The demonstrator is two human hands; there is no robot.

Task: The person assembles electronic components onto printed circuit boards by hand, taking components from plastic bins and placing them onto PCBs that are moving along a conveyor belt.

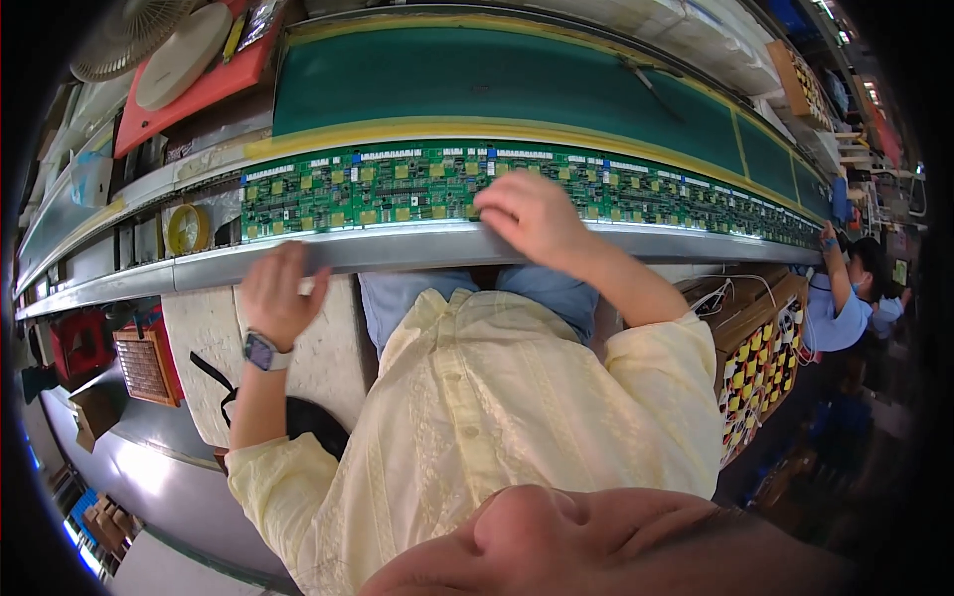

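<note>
A long row of green circuit boards (397, 194), with yellow square parts and white and blue connectors along the far edge, lies in the line behind a grey metal rail (397, 250). My left hand (278, 293) is at the rail by the row's left end, fingers stretched out and thumb apart, holding nothing. A watch (260, 351) is on that wrist. Over the middle of the boards is my right hand (532, 214), its fingers bent and drawn together, the tips toward the board. Whatever may be between them is hidden.
Left of the boards sits a yellow tape roll (187, 228). Beyond them is a green work surface (447, 84) with a thin dark tool (646, 84). At right a wooden box (760, 358) holds yellow, red and black parts. A co-worker (845, 298) works further right. A fan (129, 35) stands far left.
</note>
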